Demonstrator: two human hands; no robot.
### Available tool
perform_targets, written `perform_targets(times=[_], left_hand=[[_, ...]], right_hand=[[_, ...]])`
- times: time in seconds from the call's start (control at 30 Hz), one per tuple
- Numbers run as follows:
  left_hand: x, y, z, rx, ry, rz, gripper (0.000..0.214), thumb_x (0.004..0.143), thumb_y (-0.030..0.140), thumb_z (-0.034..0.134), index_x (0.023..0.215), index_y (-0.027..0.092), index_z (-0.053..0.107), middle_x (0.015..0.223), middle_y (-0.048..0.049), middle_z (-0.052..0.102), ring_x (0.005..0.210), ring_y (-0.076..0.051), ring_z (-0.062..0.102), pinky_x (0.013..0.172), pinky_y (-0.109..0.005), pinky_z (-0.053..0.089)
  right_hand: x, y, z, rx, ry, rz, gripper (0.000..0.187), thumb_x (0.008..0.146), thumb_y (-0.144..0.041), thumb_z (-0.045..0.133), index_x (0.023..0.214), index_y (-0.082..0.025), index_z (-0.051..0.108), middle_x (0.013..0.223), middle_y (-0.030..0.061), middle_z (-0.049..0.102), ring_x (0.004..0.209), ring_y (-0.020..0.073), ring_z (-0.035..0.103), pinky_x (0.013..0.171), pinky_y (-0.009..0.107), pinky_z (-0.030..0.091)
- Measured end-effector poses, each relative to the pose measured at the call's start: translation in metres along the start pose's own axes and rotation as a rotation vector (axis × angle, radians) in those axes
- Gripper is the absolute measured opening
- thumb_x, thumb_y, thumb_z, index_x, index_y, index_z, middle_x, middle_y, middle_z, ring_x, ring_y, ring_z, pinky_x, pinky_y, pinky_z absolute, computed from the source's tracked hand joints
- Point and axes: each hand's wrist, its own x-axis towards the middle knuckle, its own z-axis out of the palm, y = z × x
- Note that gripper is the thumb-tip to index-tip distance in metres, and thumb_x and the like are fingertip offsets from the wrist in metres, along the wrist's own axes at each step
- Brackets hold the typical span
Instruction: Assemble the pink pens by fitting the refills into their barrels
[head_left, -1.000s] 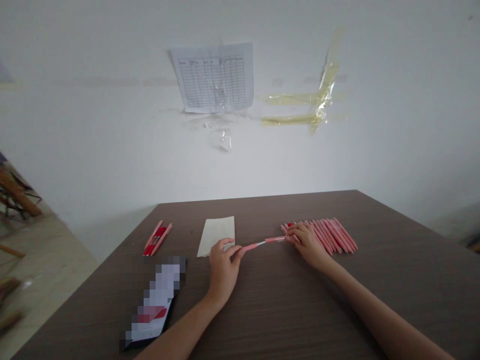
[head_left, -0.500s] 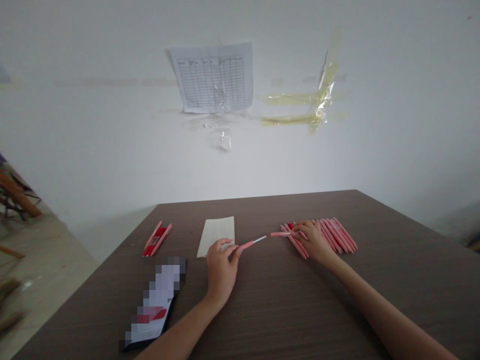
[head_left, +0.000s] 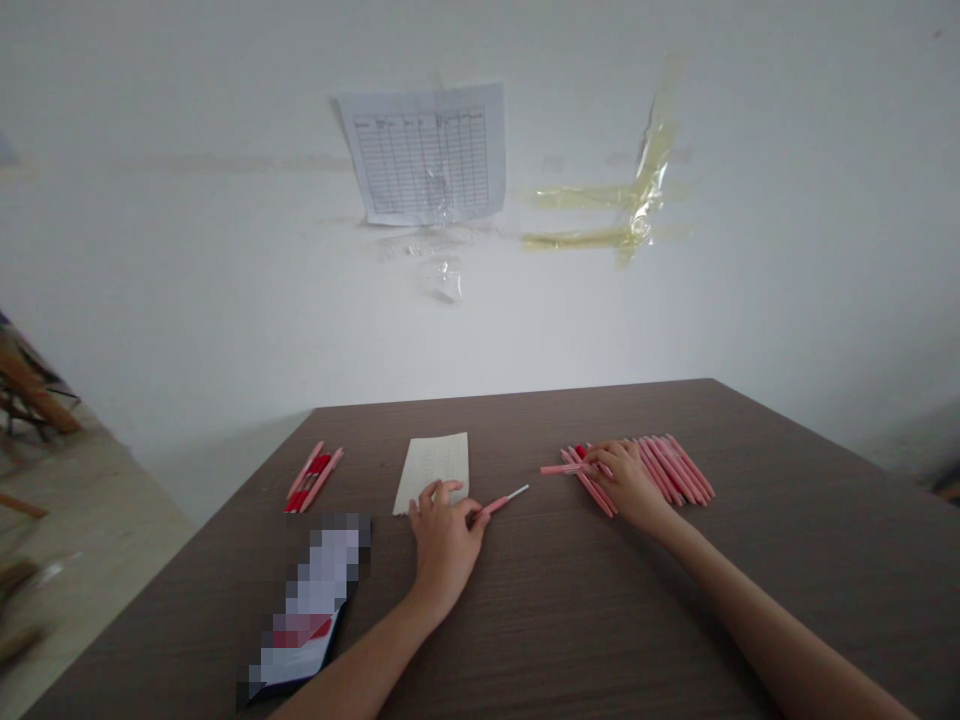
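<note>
My left hand (head_left: 444,538) pinches a pink pen piece (head_left: 495,505) with a thin whitish rod sticking out toward the right. Its other fingers are spread over the lower part of a cream paper pad (head_left: 435,458). Between thumb and fingers, my right hand (head_left: 626,482) grips a pink pen barrel (head_left: 555,469), partly clear near the fingertips. The two pieces are apart, with a gap between them. Under and beside my right hand lies a row of pink pens (head_left: 679,468), a few with red parts; the hand hides some.
Several pink and red pens (head_left: 313,480) lie at the table's left. A phone-like device (head_left: 307,610), blurred out, rests near my left forearm. The brown table (head_left: 555,620) meets a white wall bearing a taped printed sheet (head_left: 431,155) and yellowed tape (head_left: 645,200).
My left hand has moved slightly down toward the table, taking its pen piece lower and away from the barrel. My right hand stays nearly still.
</note>
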Motion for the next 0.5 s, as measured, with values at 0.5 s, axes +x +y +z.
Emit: perform_targets(times=[0.5], left_hand=[[0.0, 0.001, -0.001, 0.009, -0.029, -0.007, 0.011, 0.072, 0.025, 0.075, 0.083, 0.027, 0.075, 0.115, -0.0082, 0.062, 0.114, -0.033, 0.049, 0.099, -0.058, 0.036]], right_hand=[[-0.001, -0.02, -0.004, 0.058, -0.081, -0.063, 0.017, 0.092, -0.034, 0.054, 0.092, -0.023, 0.067, 0.101, 0.008, 0.065, 0.103, 0.0262, 0.053, 0.099, 0.048, 0.035]])
